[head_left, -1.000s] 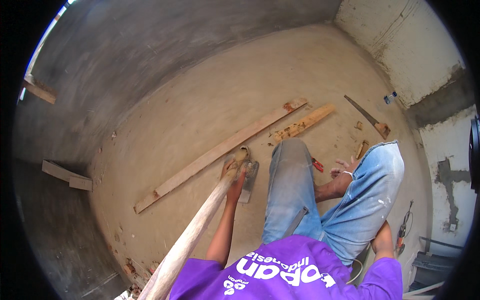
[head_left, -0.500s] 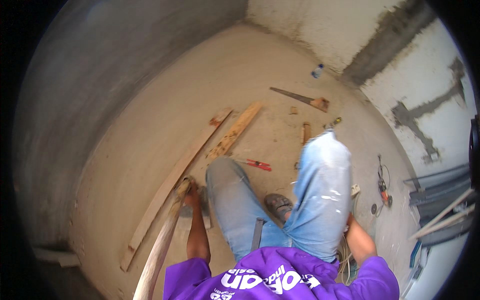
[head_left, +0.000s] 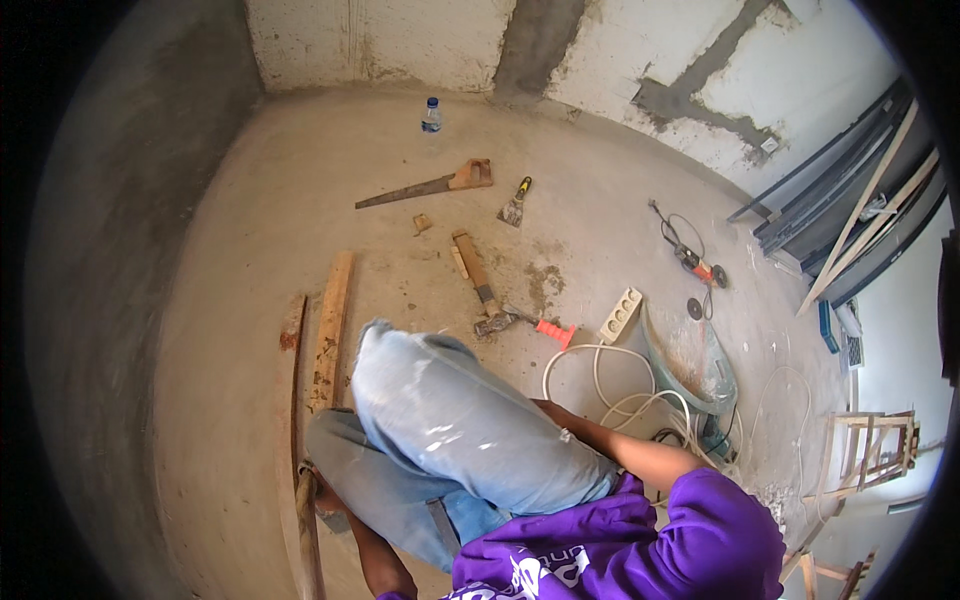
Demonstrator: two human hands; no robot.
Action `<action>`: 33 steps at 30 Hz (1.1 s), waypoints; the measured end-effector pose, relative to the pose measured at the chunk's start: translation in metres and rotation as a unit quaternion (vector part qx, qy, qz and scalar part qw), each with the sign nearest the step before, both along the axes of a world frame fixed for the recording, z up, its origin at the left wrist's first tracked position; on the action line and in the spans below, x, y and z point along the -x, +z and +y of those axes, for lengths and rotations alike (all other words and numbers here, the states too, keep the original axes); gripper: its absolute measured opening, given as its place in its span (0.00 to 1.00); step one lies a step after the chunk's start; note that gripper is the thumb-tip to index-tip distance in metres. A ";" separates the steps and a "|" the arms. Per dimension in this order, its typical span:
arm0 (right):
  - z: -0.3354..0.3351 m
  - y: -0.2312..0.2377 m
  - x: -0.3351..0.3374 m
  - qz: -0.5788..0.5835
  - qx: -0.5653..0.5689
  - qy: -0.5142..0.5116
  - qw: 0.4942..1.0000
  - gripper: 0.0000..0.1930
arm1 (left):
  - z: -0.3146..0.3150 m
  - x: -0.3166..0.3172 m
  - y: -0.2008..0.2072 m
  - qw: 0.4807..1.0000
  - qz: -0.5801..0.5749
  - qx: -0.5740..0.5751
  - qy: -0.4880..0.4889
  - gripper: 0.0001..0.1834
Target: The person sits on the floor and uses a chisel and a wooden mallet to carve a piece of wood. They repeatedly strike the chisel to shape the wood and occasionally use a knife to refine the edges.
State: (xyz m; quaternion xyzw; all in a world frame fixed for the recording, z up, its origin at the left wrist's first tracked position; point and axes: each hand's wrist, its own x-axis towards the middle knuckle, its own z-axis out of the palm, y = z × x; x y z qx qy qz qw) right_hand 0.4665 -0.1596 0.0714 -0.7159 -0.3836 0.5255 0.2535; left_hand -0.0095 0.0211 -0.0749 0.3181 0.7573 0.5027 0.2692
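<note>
My left hand (head_left: 325, 494) is low at the left, beside my bent knee. It grips the upper part of a rough wooden pole (head_left: 306, 535), which rises toward me; its fingers are partly hidden. A dull grey piece (head_left: 336, 520) shows just under that hand. Along the pole lies a long narrow plank (head_left: 290, 400), with a shorter, stained board (head_left: 331, 325) to its right. My right arm reaches down past my raised leg. Only the back of my right hand (head_left: 556, 412) shows at the thigh's edge; the leg covers its fingers.
Ahead lie a hammer (head_left: 490, 322), a red-handled tool (head_left: 555, 332), a handsaw (head_left: 430, 187), a scraper (head_left: 514, 206) and a water bottle (head_left: 431, 116). To the right are a power strip (head_left: 621, 316) with looped cable, a trough (head_left: 690, 375) and an angle grinder (head_left: 690, 258).
My view has swung right, bringing the trough, power strip and wooden stand into sight. My raised knee now leans left across the scene. The left hand stays at the pole.
</note>
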 end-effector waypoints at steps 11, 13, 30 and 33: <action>-0.019 -0.015 -0.053 -0.074 0.158 -0.110 0.979 0.24 | -0.026 0.019 0.008 0.993 0.080 -0.052 0.071 0.26; -0.008 -0.017 -0.072 -0.106 0.124 -0.096 0.982 0.24 | -0.036 0.028 0.006 0.987 0.112 -0.058 0.095 0.26; 0.087 -0.025 -0.107 -0.210 -0.194 0.173 0.943 0.16 | -0.053 0.018 -0.020 0.982 -0.127 -0.138 0.016 0.17; 0.111 -0.003 -0.096 -0.176 -0.177 0.195 0.949 0.17 | -0.055 0.008 0.011 0.991 -0.104 -0.072 0.038 0.19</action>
